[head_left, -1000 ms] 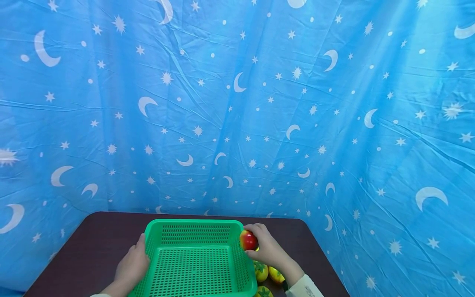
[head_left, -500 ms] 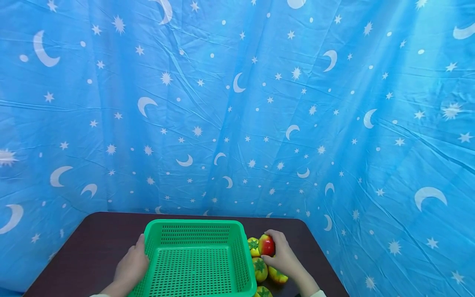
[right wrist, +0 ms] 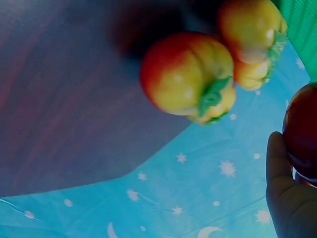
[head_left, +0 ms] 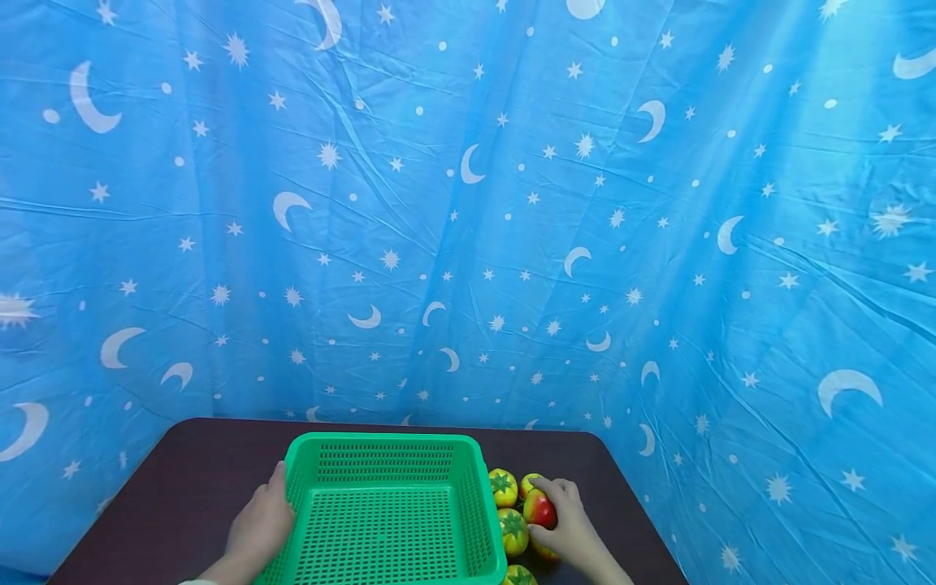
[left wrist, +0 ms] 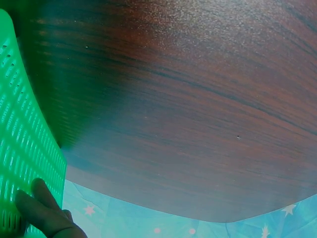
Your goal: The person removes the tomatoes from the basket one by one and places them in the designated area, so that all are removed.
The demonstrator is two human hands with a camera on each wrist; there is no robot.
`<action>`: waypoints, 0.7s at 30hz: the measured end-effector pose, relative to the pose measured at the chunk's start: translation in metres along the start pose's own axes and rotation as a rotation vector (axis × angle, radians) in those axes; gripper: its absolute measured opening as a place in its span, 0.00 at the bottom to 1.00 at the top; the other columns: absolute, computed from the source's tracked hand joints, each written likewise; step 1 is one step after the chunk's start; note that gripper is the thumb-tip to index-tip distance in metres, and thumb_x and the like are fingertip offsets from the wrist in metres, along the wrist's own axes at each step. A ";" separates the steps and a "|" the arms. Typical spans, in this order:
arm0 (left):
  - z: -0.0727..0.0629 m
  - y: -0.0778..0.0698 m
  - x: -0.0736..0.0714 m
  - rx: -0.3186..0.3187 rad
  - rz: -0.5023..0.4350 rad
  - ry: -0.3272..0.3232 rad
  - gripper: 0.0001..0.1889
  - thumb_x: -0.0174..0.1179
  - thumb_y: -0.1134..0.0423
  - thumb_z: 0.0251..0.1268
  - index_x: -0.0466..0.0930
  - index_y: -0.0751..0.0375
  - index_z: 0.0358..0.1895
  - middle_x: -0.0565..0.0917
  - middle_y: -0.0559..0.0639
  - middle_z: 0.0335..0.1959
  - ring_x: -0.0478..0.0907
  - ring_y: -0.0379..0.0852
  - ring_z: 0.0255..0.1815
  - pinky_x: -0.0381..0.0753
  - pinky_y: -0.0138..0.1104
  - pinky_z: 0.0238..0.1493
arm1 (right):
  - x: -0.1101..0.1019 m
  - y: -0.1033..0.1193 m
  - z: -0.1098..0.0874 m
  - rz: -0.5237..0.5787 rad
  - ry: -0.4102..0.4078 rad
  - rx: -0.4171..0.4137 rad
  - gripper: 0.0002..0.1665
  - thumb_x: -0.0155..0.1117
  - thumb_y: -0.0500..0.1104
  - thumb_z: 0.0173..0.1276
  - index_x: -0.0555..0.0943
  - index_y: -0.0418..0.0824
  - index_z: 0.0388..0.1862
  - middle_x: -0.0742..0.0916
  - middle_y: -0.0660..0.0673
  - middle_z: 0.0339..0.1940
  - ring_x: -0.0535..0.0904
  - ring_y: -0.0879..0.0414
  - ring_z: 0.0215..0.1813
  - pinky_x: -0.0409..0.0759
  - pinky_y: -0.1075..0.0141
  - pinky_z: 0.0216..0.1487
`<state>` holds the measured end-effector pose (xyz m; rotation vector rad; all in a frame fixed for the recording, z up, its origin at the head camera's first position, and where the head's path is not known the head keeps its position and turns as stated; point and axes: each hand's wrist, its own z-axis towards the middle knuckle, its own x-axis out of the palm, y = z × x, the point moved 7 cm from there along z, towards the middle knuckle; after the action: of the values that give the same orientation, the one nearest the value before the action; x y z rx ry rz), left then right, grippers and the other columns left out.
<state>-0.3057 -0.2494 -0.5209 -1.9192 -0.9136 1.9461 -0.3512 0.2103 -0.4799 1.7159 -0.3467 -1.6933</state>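
Observation:
The left hand (head_left: 261,520) holds the left rim of a green plastic basket (head_left: 383,436). In the left wrist view, its fingers (left wrist: 42,210) lie against the basket's slotted outer wall (left wrist: 22,134). To the right of the basket, the right hand (head_left: 572,528) grips a red-and-yellow persimmon (head_left: 541,510), thumb on the near side and fingers over the far side. Part of this dark red fruit (right wrist: 303,131) shows at the edge of the right wrist view, a fingertip against it. Yellow persimmons (head_left: 513,532) with green leafy tops stand close around it.
Several persimmons (right wrist: 188,74) line the basket's right side, some partly hidden by the right hand. The dark wood-grain table (head_left: 212,479) has rounded far corners. Behind it hangs a blue curtain (head_left: 439,244) printed with moons and stars.
The right hand has carried the persimmon from the basket's right rim rightward, then nearer the person, among the other fruit. The left hand and basket stay put.

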 end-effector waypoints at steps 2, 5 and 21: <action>0.000 0.000 0.000 -0.001 -0.003 0.003 0.37 0.47 0.72 0.68 0.42 0.78 0.77 0.73 0.78 0.57 0.79 0.66 0.47 0.80 0.51 0.38 | 0.000 -0.006 -0.004 0.009 -0.006 0.021 0.37 0.75 0.42 0.57 0.74 0.41 0.65 0.68 0.32 0.60 0.72 0.45 0.51 0.84 0.55 0.41; 0.000 0.000 0.001 -0.003 -0.001 0.008 0.37 0.47 0.72 0.68 0.42 0.78 0.77 0.73 0.78 0.57 0.79 0.68 0.50 0.80 0.53 0.40 | 0.000 -0.013 -0.009 0.022 -0.025 0.045 0.36 0.75 0.42 0.56 0.73 0.39 0.63 0.68 0.31 0.60 0.72 0.45 0.52 0.84 0.56 0.42; 0.001 0.001 0.001 -0.011 0.009 0.000 0.38 0.49 0.71 0.68 0.42 0.77 0.77 0.73 0.78 0.58 0.78 0.70 0.51 0.80 0.53 0.39 | 0.007 -0.047 -0.026 0.042 -0.037 0.153 0.29 0.73 0.41 0.57 0.75 0.40 0.57 0.69 0.29 0.59 0.73 0.44 0.48 0.80 0.55 0.42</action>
<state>-0.3063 -0.2497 -0.5223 -1.9329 -0.9192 1.9497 -0.3382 0.2477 -0.5178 1.7751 -0.5387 -1.7073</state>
